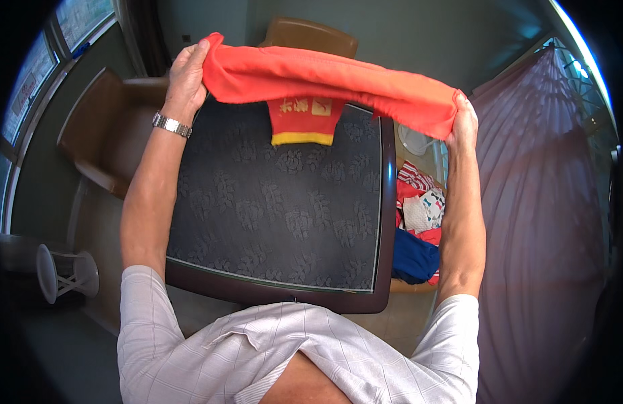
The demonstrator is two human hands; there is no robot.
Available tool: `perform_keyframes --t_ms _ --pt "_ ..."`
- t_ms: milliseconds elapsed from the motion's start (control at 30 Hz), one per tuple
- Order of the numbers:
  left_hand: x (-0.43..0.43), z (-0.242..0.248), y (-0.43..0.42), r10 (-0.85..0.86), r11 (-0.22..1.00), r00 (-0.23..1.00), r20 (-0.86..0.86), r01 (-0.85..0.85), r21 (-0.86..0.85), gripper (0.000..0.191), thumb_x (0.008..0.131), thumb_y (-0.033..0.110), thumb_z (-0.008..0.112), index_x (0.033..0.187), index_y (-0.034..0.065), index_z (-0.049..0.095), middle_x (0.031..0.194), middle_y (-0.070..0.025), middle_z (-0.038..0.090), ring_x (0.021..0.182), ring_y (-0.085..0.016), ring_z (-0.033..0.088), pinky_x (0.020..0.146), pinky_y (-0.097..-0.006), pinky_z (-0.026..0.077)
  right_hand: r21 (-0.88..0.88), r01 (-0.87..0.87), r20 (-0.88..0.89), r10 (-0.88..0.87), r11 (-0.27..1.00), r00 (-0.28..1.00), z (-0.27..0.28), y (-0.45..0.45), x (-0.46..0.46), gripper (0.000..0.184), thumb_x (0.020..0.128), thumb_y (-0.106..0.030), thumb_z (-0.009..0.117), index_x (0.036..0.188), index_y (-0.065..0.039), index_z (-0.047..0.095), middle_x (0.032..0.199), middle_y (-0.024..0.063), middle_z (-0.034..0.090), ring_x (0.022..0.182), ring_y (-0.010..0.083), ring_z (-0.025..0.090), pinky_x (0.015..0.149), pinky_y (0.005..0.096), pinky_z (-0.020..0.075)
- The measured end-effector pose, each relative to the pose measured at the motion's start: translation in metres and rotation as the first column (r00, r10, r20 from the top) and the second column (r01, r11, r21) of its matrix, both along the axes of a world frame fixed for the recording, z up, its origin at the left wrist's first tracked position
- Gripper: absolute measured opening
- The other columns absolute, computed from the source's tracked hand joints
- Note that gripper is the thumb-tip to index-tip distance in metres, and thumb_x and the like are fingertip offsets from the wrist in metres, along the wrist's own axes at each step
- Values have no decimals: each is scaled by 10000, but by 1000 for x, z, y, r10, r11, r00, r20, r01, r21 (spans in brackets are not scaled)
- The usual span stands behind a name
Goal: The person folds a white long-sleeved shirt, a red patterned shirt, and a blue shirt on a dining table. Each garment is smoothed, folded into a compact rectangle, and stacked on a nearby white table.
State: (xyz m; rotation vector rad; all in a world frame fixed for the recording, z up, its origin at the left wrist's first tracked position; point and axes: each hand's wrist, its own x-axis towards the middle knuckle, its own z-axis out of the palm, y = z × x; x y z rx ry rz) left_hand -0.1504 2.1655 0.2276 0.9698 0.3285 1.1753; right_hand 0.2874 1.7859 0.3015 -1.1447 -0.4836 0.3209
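Observation:
A red cloth is stretched between my raised hands above the far part of the table. My left hand grips its left end, thumb on top, with a metal-banded watch on that wrist. My right hand pinches the right end, which hangs lower. Below and behind the cloth shows a red fabric piece with a yellow hem, bearing yellow writing; its upper part is hidden, and whether it joins the held cloth I cannot tell.
The table has a dark floral top. Right of it lie heaped clothes, some striped or navy. Brown armchairs stand at the left and far side, a white stool at lower left. A pale curtain hangs on the right.

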Motion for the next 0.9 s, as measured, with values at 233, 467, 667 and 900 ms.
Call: perform_keyframes --t_ms 233,467,667,900 --pt "-75 -62 -71 -20 1000 999 -40 20 9 216 1134 259 696 1178 47 702 1202 -63 765 1068 -133 724 974 -335 607 -13 -206 -49 205 979 978 -87 -73 -67 374 1148 -379 640 1294 -36 679 1286 103 743 1130 232 743 989 416 626" --pt "-137 -276 -165 -92 835 952 -290 -85 -544 199 1128 225 675 1209 46 705 1189 -108 780 1035 -216 760 932 -391 647 -309 -147 -535 -44 940 844 -320 -158 -149 199 1165 -214 583 1203 -51 692 1153 100 769 1023 249 755 961 454 643" --pt "-173 -346 -213 -191 762 841 -507 -199 -617 249 1128 186 642 1327 46 695 1198 -127 795 957 -258 805 737 -461 693 -447 -170 -631 -175 878 756 -414 -196 -184 207 1148 -240 655 1116 -41 703 1079 102 786 943 208 752 873 407 641" --pt "-196 -320 -231 -50 846 837 -544 -255 -469 261 1138 137 609 1354 6 676 1244 -128 782 1031 -242 800 803 -406 700 -548 -230 -577 -164 804 800 -399 -229 -195 172 1120 -187 698 1133 -16 701 1060 116 790 911 196 757 832 384 647"
